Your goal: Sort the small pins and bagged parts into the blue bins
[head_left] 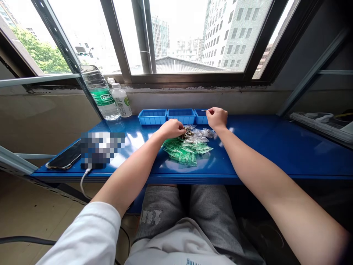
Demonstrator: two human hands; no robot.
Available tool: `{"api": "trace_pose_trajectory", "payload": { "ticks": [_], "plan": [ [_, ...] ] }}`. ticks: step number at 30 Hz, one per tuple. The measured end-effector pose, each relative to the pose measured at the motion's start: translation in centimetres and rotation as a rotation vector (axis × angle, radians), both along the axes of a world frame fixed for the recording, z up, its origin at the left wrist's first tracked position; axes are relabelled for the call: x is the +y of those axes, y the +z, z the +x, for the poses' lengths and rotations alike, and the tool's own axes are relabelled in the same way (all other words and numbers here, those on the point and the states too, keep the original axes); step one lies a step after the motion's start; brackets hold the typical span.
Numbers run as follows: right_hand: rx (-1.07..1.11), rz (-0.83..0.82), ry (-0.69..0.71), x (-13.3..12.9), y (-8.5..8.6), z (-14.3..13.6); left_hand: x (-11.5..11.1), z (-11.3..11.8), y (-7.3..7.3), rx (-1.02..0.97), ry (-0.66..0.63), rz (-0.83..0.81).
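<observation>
My right hand [217,117] pinches a thin, short metal piece, likely a screw, above the right blue bin [201,119]. Its fingertips point left. My left hand [173,129] is closed, fingers curled down at the left edge of a pile of small brassy screw-like pieces [187,133]; what they hold, if anything, is hidden. Clear plastic bags [197,136] with small contents lie right of that pile. Green plastic bags [183,152] are heaped in front of it, towards me.
Two more blue bins, the left [152,117] and the middle [181,117], line the back of the blue table [264,147]. A large water bottle [102,95] and white bottle [122,101] stand back left. A phone [66,154], blurred object and white cable [83,180] lie left.
</observation>
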State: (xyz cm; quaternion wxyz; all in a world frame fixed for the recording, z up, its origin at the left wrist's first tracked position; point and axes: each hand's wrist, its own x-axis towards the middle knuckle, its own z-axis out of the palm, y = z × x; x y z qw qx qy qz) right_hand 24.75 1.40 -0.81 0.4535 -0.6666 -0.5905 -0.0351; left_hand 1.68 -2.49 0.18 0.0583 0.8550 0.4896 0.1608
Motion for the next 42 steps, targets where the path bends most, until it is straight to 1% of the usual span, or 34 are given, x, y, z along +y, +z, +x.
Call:
{"api": "trace_pose_trajectory", "payload": {
  "ticks": [3, 5, 12, 18, 23, 30, 33, 35, 39, 42],
  "plan": [
    [0.022, -0.049, -0.047, 0.2, -0.3, 0.5, 0.3, 0.0, -0.2, -0.007, -0.008, -0.005],
    [0.027, -0.068, -0.048, 0.4, -0.5, 0.6, 0.4, 0.0, -0.2, -0.017, -0.015, -0.008],
    [0.014, -0.095, -0.012, 0.5, -0.7, 0.6, 0.1, 0.1, -0.3, -0.067, -0.019, -0.022],
    [0.006, -0.118, 0.009, 0.4, -0.7, 0.5, 0.2, 0.1, -0.5, -0.068, -0.056, 0.014],
    [-0.004, -0.089, 0.058, 0.4, -0.6, 0.2, 0.3, 0.1, -0.5, -0.067, -0.020, 0.053],
    [-0.070, -0.036, 0.257, -0.3, -0.3, -1.4, 0.4, 0.1, -0.5, -0.079, 0.073, 0.131],
    [-0.096, -0.034, 0.329, -1.0, -0.2, -2.1, 0.3, 0.1, -0.3, -0.132, 0.133, 0.171],
    [-0.111, -0.046, 0.409, -1.3, -0.1, -2.5, 0.4, 0.1, -0.2, -0.194, 0.151, 0.199],
    [-0.114, -0.114, 0.647, -1.9, -0.2, -3.1, 0.5, 0.2, -0.2, -0.312, 0.113, 0.251],
    [-0.095, -0.164, 0.755, -2.2, -0.3, -3.4, 0.7, 0.2, -0.3, -0.359, 0.075, 0.278]
  ]
}}
